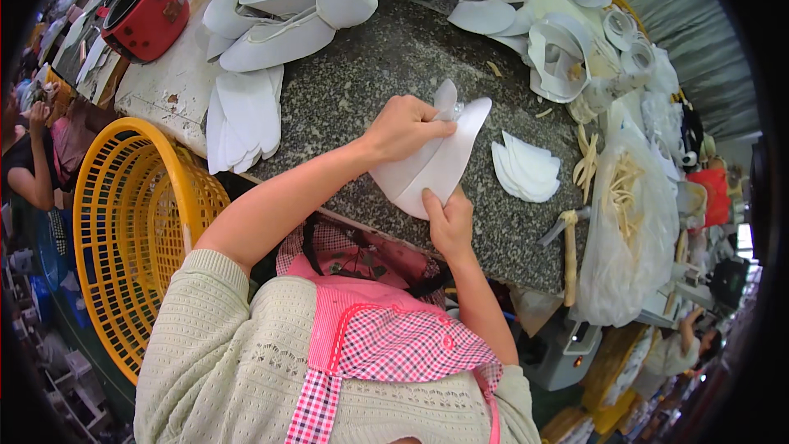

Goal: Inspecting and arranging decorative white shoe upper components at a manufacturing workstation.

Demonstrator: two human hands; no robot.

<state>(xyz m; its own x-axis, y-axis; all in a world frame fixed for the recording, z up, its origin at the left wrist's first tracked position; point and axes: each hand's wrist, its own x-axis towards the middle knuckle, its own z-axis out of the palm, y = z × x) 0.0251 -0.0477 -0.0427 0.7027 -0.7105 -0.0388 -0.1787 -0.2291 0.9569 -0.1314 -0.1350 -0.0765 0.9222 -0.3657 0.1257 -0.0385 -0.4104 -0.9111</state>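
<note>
While my left fingers (444, 128) grip the white piece (440, 166) high, right fingers (432, 204) pinch its lower edge. It slants up-right.

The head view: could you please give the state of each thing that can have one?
Smooth white curved piece, held
Left hand, closed on its upper part
Right hand, pinching its lower edge
Flat white pieces at left, overlapping
Smaller flat white pieces at right, overlapping
Pale grey curved pieces, heaped
Red round pot, uncovered
Yellow round plastic basket, uncovered
Clear plastic bag, crumpled
</note>
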